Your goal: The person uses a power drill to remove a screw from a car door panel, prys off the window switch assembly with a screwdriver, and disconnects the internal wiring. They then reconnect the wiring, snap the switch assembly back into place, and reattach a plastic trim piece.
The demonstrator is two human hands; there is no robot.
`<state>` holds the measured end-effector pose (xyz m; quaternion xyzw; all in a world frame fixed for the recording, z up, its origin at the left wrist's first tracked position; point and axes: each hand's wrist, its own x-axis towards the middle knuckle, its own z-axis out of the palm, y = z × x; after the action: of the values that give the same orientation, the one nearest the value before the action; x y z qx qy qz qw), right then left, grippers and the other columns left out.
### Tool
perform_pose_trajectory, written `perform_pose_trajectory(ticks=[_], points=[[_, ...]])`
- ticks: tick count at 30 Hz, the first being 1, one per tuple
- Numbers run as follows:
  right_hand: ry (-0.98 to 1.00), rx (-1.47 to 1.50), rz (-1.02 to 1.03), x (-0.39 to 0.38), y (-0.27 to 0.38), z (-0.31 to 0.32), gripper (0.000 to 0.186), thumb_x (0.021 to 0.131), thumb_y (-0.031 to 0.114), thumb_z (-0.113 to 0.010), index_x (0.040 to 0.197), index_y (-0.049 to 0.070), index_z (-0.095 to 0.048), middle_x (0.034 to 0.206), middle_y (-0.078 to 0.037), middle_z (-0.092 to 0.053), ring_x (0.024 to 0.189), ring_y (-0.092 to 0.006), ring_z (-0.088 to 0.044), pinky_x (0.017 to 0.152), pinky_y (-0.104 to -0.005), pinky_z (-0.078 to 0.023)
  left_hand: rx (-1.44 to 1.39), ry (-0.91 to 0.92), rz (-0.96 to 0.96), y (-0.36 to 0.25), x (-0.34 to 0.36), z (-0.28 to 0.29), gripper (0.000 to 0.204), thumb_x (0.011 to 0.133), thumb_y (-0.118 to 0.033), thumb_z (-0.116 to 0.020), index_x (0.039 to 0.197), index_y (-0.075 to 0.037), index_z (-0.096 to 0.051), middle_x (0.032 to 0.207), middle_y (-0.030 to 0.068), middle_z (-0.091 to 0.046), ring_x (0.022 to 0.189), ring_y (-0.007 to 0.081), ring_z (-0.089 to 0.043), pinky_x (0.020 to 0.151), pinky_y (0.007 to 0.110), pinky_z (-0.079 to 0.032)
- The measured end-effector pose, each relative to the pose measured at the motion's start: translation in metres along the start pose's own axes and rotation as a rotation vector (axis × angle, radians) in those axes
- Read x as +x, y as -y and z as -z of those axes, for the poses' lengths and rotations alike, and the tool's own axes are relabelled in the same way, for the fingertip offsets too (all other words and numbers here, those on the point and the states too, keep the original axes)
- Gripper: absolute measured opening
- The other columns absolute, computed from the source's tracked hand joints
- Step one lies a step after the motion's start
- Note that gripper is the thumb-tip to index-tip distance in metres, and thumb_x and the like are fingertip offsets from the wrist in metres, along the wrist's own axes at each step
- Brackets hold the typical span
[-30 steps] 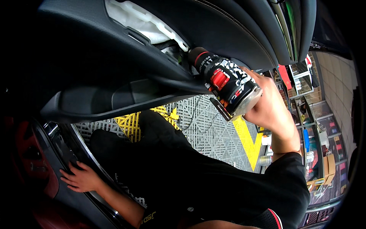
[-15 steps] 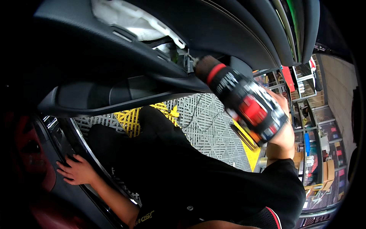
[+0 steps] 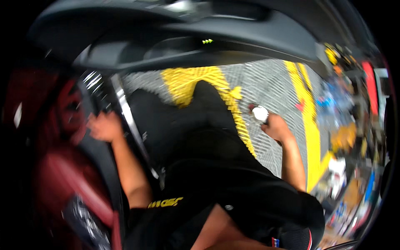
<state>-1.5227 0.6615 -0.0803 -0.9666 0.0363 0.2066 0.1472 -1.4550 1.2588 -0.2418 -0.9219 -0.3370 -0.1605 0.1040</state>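
The view is blurred. My right hand [image 3: 275,127] is closed on the power drill [image 3: 259,113], now low at my right side above the floor; only its pale round end and a dark part show clearly. My left hand [image 3: 104,124] rests with fingers apart on the dark sill trim [image 3: 101,158] of the car's doorway, beside a bright metal strip [image 3: 121,100]. Above both hands is the dark door panel [image 3: 271,29], its pocket toward me.
A red seat [image 3: 71,171] fills the lower left. My legs [image 3: 179,125] stand over grey and yellow grid floor tiles [image 3: 300,104]. Blurred shelving with boxes, bottles and a red object [image 3: 368,87] lines the right side.
My right hand has brought the drill away from the opening in the door panel, down to my right side. The view has swung, and the door panel sits higher in the picture.
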Motion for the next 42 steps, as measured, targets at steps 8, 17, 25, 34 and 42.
perform_pose_trajectory(ticks=[8,17,25,34,42], points=[[0.371,-0.194,-0.273,0.087,-0.189,-0.243,0.052,0.064,0.023,-0.086,0.101,-0.011,-0.072,0.104,-0.034,-0.072,0.104,-0.0452,-0.072,0.083,-0.0484,-0.058,-0.298,0.201,0.012,0.017,-0.006,0.019,0.051,0.091,-0.033,-0.068,0.139,-0.014,-0.061,0.162,0.0154,-0.041,0.151,0.0351,-0.037,0.122,0.056,-0.029],[0.468,-0.313,-0.293,0.094,-0.214,-0.290,0.073,0.079,0.018,-0.085,0.141,0.008,-0.050,0.134,-0.021,-0.064,0.125,-0.0413,-0.063,0.099,-0.0493,-0.055,-0.062,0.454,0.137,0.053,-0.065,0.070,0.071,0.095,-0.037,-0.066,0.158,-0.017,-0.040,0.167,0.0147,-0.032,0.155,0.0386,-0.027,0.124,0.061,-0.022],[0.524,-0.361,-0.024,0.093,-0.281,-0.329,0.043,0.089,0.023,-0.070,0.125,0.002,-0.061,0.129,-0.023,-0.062,0.118,-0.0446,-0.061,0.099,-0.0510,-0.053,-0.121,0.476,0.173,0.067,-0.054,0.082,0.055,0.095,-0.039,-0.065,0.144,-0.014,-0.058,0.150,0.0145,-0.055,0.139,0.0351,-0.051,0.114,0.054,-0.041],[0.240,-0.162,-0.262,0.122,-0.158,-0.225,0.040,0.090,0.015,-0.068,0.130,0.009,-0.070,0.129,-0.020,-0.069,0.117,-0.0393,-0.066,0.095,-0.0500,-0.055,-0.573,0.047,0.150,0.037,0.158,-0.019,0.033,0.099,-0.030,-0.056,0.122,-0.011,-0.072,0.121,0.0177,-0.072,0.118,0.0382,-0.065,0.103,0.047,-0.050],[0.011,-0.026,-0.048,0.143,-0.165,-0.244,0.032,0.099,0.019,-0.051,0.121,0.004,-0.070,0.103,-0.014,-0.074,0.090,-0.0282,-0.067,0.081,-0.0421,-0.052,-0.805,0.332,0.353,0.056,0.247,-0.173,0.055,0.092,-0.028,-0.062,0.141,-0.003,-0.058,0.140,0.0262,-0.061,0.130,0.0409,-0.059,0.110,0.045,-0.047]])
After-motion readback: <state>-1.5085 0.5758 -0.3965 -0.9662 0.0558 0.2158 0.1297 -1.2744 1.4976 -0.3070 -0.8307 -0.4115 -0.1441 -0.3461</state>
